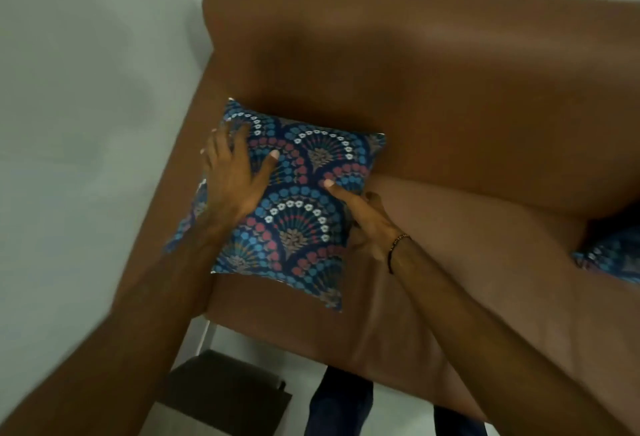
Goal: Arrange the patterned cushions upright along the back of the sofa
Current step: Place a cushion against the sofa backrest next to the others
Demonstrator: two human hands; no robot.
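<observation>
Head view: no brand, label or writing is readable anywhere. A patterned cushion (298,207) leans in the left corner of the brown sofa (485,96), against armrest and backrest. Left hand (235,172) lies flat, fingers spread, on its upper left face. Right hand (363,221) grips its right edge, thumb on the front. A second cushion (609,259) shows at the right edge.

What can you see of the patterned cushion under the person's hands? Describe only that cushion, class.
The patterned cushion is square, dark blue fabric printed with fan shapes of blue, red and white dots. It sits at the left end of the brown sofa, leaning back against the backrest by the armrest. The left hand lies spread on its upper left part; the right hand grips its right edge, thumb on the front.
</observation>
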